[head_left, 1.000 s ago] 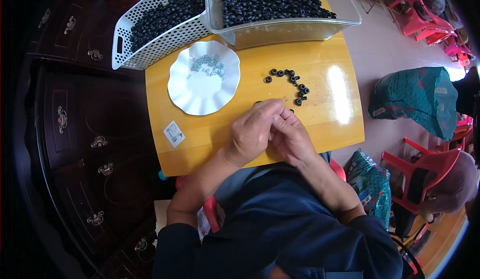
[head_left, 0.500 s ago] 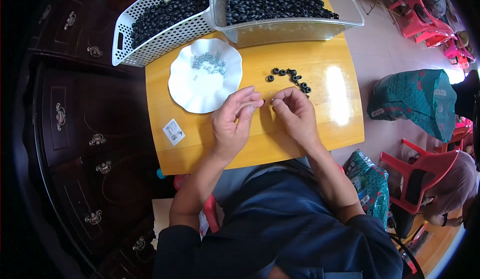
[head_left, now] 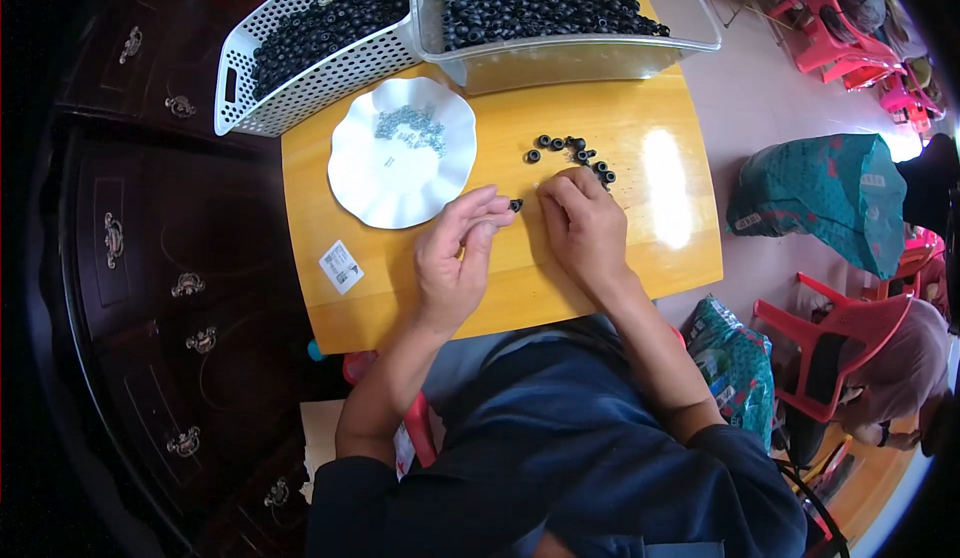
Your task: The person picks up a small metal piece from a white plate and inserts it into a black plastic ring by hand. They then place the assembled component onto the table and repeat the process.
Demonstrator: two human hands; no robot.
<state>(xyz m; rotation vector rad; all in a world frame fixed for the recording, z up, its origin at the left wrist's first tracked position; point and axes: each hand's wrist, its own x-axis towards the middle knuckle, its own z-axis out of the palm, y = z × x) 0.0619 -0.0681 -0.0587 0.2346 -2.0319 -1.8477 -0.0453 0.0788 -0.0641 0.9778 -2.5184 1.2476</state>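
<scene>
Presently, black piece (head_left: 516, 205): is showing just at the tips of the left fingers, above the yellow table (head_left: 500, 288).
Piece direction: is staying unreadable; at this size neither its long axis nor its facing can be told.
Left hand (head_left: 457, 253): is holding its fingers extended, thumb below; whether it is gripping the piece cannot be told.
Right hand (head_left: 588, 230): is curling its fingers inward, knuckles up, beside the loose black pieces (head_left: 583, 157); whether anything is being grasped cannot be told.
Loose pieces: are lying in a bent row running from upper left to lower right, several showing round openings.
White plate (head_left: 403, 203): is standing left of them, bearing small clear bits (head_left: 420, 128).
Change: one second ago the hands were touching; now they are standing apart, the right closer to the row.
</scene>
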